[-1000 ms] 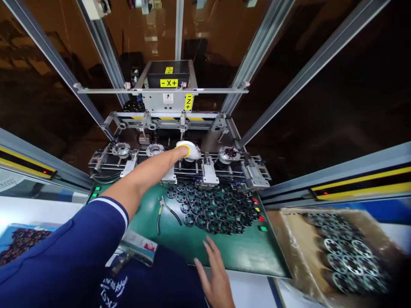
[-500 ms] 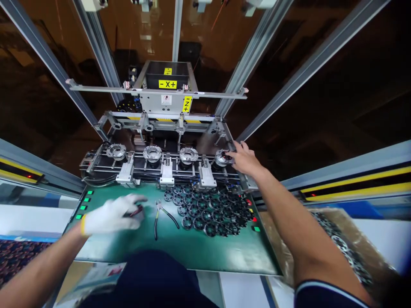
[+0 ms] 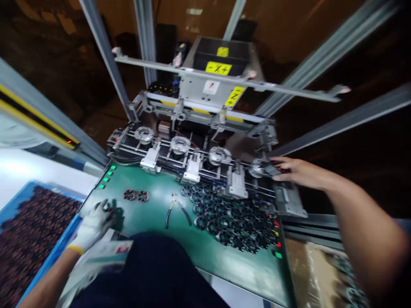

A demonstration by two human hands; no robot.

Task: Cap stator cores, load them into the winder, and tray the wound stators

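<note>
My right hand (image 3: pixel 295 172), bare, reaches to the rightmost round fixture (image 3: pixel 257 167) of the machine. Its fingers close around a dark, copper-wound stator core (image 3: pixel 280 166) beside that fixture. At the left front of the green table, my left hand (image 3: pixel 98 222) wears a white glove with a yellow cuff. Its fingers curl around a dark piece, mostly hidden, which I cannot make out. Two stator cores with copper windings, one (image 3: pixel 129 194) and another (image 3: pixel 143 196), lie side by side beyond the glove.
Cutting pliers (image 3: pixel 175 209) lie mid-table with handles apart. Many black ring cores (image 3: pixel 221 218) crowd the right half. Three more round fixtures (image 3: pixel 180 145) line the machine. A blue bin (image 3: pixel 28 188) of copper-wound cores stands left, a carton (image 3: pixel 321 273) of rings at lower right.
The view has swung, showing more of the left bin. My left hand has drawn back left and toward me; two wound cores now show on the table. My right hand has shifted slightly off the fixture.
</note>
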